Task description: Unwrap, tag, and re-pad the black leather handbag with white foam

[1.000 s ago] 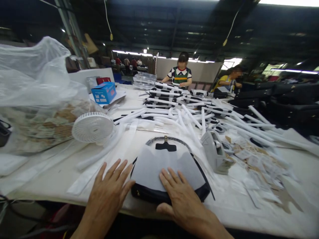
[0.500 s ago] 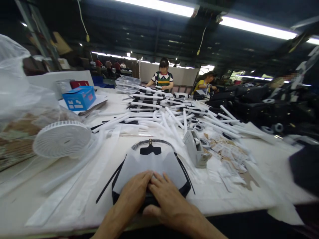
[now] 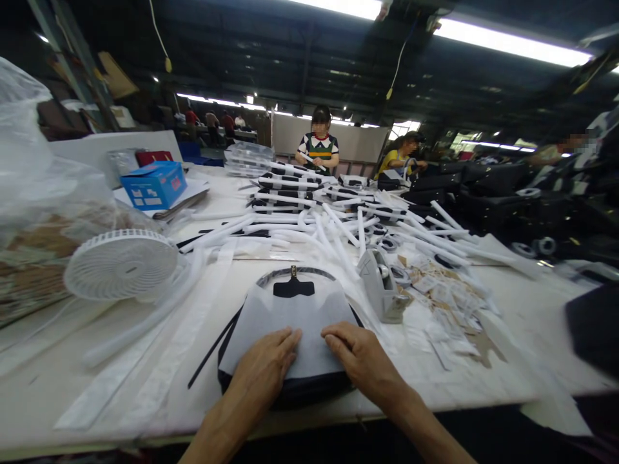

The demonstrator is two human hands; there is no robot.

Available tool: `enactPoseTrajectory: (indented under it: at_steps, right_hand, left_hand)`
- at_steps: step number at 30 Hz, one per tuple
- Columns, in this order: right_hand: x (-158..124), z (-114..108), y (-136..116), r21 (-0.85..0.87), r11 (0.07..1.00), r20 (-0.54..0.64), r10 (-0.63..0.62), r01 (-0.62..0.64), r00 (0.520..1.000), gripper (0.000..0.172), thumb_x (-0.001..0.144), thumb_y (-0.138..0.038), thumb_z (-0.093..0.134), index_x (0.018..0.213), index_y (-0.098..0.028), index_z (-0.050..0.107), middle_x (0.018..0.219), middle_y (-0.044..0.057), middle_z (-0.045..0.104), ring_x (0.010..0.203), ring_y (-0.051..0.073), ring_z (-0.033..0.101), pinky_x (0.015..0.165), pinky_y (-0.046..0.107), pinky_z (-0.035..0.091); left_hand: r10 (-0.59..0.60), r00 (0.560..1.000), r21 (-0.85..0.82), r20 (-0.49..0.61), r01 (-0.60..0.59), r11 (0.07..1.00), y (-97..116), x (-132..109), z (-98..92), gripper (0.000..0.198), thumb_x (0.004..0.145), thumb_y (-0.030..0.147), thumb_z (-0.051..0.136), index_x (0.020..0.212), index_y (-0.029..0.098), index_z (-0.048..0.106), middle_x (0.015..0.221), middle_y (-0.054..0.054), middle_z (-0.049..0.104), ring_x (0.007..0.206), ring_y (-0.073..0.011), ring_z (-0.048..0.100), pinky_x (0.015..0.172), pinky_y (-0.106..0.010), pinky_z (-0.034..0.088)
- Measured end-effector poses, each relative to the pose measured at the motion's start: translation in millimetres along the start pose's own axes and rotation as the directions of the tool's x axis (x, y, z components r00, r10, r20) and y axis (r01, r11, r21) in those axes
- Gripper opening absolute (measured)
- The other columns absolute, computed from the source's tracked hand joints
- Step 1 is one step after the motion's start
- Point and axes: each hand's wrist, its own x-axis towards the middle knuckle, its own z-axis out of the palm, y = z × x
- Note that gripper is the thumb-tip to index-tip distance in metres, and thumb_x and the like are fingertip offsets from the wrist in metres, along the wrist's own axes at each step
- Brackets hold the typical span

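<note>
Clock positions are taken from the bag (image 3: 314, 392), twelve pointing away from the worker. The bag lies on its side on the table (image 3: 464, 386), close to the edge at six, with a pale sheet (image 3: 294, 312) over its upper face and its handle (image 3: 322, 273) arching at twelve. The left hand (image 3: 264, 362) rests palm down at about eight, its fingers together and stretched out, nothing seen in it. The right hand (image 3: 360, 357) is at about four, narrow, fingers bent; whether they pinch the sheet or merely rest on it, I cannot tell. In my judgement, light, even pressure from the middle outward would serve best, the left palm anchoring the sheet so it does not skew or crease. The front rim calls for care: a hard pull towards six could bring the bag over the edge. A dark strip (image 3: 213, 351) juts out at about eight and could snag a sleeve. The dispenser (image 3: 382, 287) stands near at two, limiting a wide right sweep; tubes (image 3: 280, 227) crowd twelve. The freest room I find is at four.
</note>
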Motion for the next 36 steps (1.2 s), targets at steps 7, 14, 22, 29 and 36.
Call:
enactPoseTrajectory:
  at_steps: [7, 14, 22, 29, 36]
  right_hand:
    - [35.7, 15.3, -37.5, -0.533, 0.842, 0.307, 0.097, 0.087, 0.947, 0.021, 0.091, -0.021, 0.05, 0.093, -0.015, 0.07, 0.091, 0.012, 0.072, 0.086, 0.026, 0.067, 0.073, 0.032, 0.045]
    - [35.9, 40.8, -6.2, -0.325, 0.946, 0.15, 0.052, 0.0, 0.987, 0.009, 0.086, -0.022, 0.06, 0.084, -0.02, 0.069, 0.087, 0.002, 0.071, 0.087, 0.017, 0.064, 0.079, 0.026, 0.043]
    - [38.1, 43.9, 5.0, -0.174, 0.985, 0.111, 0.014, 0.005, 0.994, 0.009, 0.082, -0.021, 0.064, 0.089, -0.023, 0.07, 0.088, 0.0, 0.07, 0.086, 0.016, 0.063, 0.081, 0.025, 0.042]
    - [36.3, 45.6, 7.3, -0.163, 0.985, 0.168, -0.021, 0.049, 0.986, 0.014, 0.088, -0.027, 0.061, 0.095, -0.026, 0.073, 0.094, 0.0, 0.071, 0.093, 0.016, 0.062, 0.086, 0.024, 0.042]
    - [34.4, 51.3, 2.5, -0.404, 0.908, 0.258, -0.006, 0.114, 0.966, 0.016, 0.091, -0.031, 0.059, 0.097, -0.026, 0.073, 0.093, 0.003, 0.071, 0.094, 0.02, 0.061, 0.082, 0.026, 0.043]
  left_hand:
    - [0.053, 0.998, -0.027, 0.037, -0.052, 0.998, 4.4, 1.8, -2.8, 0.041, 0.095, 0.016, 0.04, 0.133, 0.022, 0.053, 0.13, -0.009, 0.062, 0.118, -0.023, 0.059, 0.103, -0.04, 0.045]
    - [-0.082, 0.995, -0.052, 0.053, 0.085, 0.995, 5.7, -2.5, -1.8, 0.041, 0.089, 0.015, 0.052, 0.13, 0.016, 0.055, 0.134, -0.012, 0.059, 0.124, -0.0258, 0.054, 0.108, -0.043, 0.04]
    - [0.013, 0.989, -0.119, -0.145, -0.031, 0.992, -3.2, -8.8, 3.6, 0.036, 0.086, 0.011, 0.053, 0.119, 0.023, 0.06, 0.123, -0.007, 0.066, 0.113, -0.0223, 0.062, 0.101, -0.04, 0.049]
    - [-0.006, 0.996, -0.088, -0.093, -0.002, 0.996, -2.1, -8.5, 5.9, 0.032, 0.088, 0.011, 0.053, 0.116, 0.022, 0.064, 0.12, -0.006, 0.069, 0.111, -0.0232, 0.064, 0.107, -0.047, 0.043]
    - [-0.047, 0.996, -0.036, 0.081, 0.05, 0.998, 6.8, 3.9, 1.5, 0.028, 0.089, 0.011, 0.049, 0.106, 0.021, 0.069, 0.113, -0.006, 0.071, 0.107, -0.0239, 0.063, 0.106, -0.045, 0.042]
